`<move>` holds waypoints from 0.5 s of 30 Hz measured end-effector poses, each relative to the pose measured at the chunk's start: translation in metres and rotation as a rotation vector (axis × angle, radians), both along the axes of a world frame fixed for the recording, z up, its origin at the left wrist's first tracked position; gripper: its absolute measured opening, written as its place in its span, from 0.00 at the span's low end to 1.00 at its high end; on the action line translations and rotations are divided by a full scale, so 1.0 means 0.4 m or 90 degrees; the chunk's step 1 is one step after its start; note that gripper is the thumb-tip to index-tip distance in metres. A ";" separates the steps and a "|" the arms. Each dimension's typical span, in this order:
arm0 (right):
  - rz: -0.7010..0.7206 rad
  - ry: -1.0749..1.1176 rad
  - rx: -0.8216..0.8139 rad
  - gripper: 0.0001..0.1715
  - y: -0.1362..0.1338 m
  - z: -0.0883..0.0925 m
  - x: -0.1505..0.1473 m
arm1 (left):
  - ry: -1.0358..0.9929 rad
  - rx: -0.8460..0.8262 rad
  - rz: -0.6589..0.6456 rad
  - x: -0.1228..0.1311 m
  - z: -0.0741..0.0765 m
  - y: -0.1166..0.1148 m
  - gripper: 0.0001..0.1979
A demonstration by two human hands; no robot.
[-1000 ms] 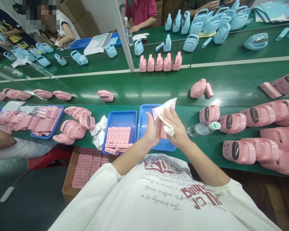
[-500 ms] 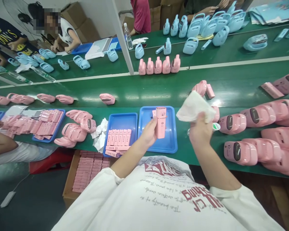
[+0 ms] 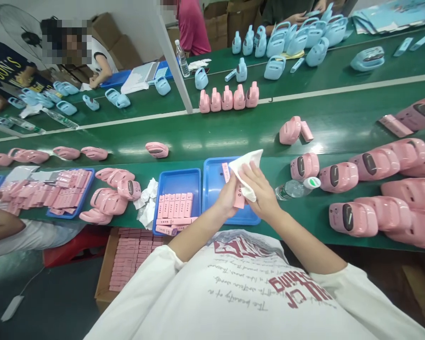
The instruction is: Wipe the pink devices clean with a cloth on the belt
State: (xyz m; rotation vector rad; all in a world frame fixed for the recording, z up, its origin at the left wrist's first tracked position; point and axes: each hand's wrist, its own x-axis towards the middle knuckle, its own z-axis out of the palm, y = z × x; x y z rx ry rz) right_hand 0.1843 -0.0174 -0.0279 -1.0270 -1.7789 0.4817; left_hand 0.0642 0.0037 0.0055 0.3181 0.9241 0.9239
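My left hand [image 3: 228, 197] grips a pink rectangular piece [image 3: 239, 200], mostly hidden by my hands and the cloth. Over it, my right hand [image 3: 262, 191] presses a white cloth [image 3: 246, 172] with its fingers laid across the fabric. Both hands are above the right-hand blue tray [image 3: 214, 163], where another slim pink piece [image 3: 225, 171] lies partly covered. In the blue tray to its left [image 3: 179, 175], several pink pieces [image 3: 175, 204] stand in a row, with others lying across below them.
A water bottle [image 3: 292, 190] lies right of the trays, beside several pink handled units [image 3: 343, 177]. Crumpled white tissues [image 3: 148, 196] lie left of the trays. A carton [image 3: 104, 283] of pink pieces stands below the table. Blue units [image 3: 279, 68] occupy the far bench, where other people work.
My right hand has brought the cloth leftward onto the pink piece in my left hand. The bottle and a pink unit behind the cloth are now uncovered. The view has shifted slightly.
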 end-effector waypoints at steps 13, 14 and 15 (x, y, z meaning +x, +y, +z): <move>-0.196 0.318 -0.180 0.26 0.024 0.032 0.013 | -0.008 0.008 -0.051 0.025 0.009 0.003 0.17; -0.139 0.192 -0.139 0.25 0.017 0.028 -0.001 | -0.001 -0.006 -0.025 0.032 0.008 0.004 0.15; -0.092 0.080 -0.088 0.25 0.006 0.021 -0.013 | 0.004 -0.022 -0.001 0.035 0.009 0.006 0.14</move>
